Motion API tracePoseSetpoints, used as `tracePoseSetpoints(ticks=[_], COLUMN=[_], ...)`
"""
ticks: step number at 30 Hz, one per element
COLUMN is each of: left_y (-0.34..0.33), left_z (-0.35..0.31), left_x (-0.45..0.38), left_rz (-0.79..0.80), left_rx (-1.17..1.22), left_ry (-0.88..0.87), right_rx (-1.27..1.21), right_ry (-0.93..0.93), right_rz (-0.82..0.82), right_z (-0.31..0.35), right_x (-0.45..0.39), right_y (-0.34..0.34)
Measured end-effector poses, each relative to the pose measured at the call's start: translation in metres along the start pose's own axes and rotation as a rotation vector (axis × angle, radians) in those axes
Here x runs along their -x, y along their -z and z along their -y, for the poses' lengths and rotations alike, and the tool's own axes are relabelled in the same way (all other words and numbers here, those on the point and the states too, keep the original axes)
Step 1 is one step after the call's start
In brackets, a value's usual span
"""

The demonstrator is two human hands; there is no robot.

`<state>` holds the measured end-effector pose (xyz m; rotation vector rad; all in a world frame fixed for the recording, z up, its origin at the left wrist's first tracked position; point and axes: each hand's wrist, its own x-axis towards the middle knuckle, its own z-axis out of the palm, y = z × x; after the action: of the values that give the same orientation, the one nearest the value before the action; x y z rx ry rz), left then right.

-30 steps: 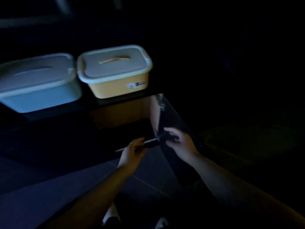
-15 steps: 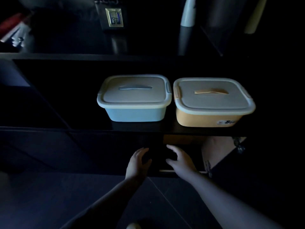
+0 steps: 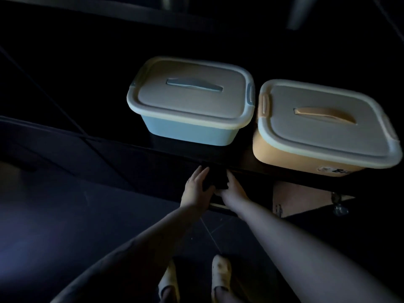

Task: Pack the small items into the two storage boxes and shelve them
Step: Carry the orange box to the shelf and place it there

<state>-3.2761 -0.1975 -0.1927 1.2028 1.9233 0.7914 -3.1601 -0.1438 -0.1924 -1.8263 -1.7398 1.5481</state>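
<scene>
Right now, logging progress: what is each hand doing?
Left hand: on a dark object, grip cannot be told.
Right hand: same.

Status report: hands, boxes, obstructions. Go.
Left hand and right hand together on something dark below the shelf edge; grip unclear. Blue box and orange box lidded, shelved side by side. Nothing blocking.

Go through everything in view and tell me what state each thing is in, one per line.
Blue box: lid on, standing on the shelf.
Orange box: lid on, beside the blue one, front overhanging the shelf edge.
Left hand: fingers extended against a dark object below the shelf edge.
Right hand: on the same object's other side; grip unclear.
</scene>
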Motion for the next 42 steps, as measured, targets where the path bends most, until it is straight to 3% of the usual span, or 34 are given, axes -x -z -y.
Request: tracePoseSetpoints(ticks=[9,17,23,27,35,42], left_y=[-0.019,-0.016,-0.007,0.014,0.07,0.164], left_z=[0.003,0.04,0.073,0.097,0.16,0.234], left_x=[0.009,0.056,0.119,0.158,0.232,0.283], left_rz=[-0.132,-0.236,-0.236,-0.254,-0.294,-0.464], left_rx=[0.069,0.206,0.536,0.571,0.683,0.719], left_ry=[0.056,0.129,0.308,0.337,0.351,0.431], right_rx=[-0.266,0.08,0.301,0.379,0.37,0.237], right_ry=[-0.016,0.189,0.257,0.232,0.197,0.177], right_rz=[0.036,0.024,0.011,0.085,0.447,0.511], right_z=[-0.014,-0.038,-0.049,-0.045,-0.024,0.008], right_x=[-0.017,-0.001,0.051,0.085,0.159,0.208], right_y=[0.003,0.017,-0.013,-0.045,-0.168,-0.303])
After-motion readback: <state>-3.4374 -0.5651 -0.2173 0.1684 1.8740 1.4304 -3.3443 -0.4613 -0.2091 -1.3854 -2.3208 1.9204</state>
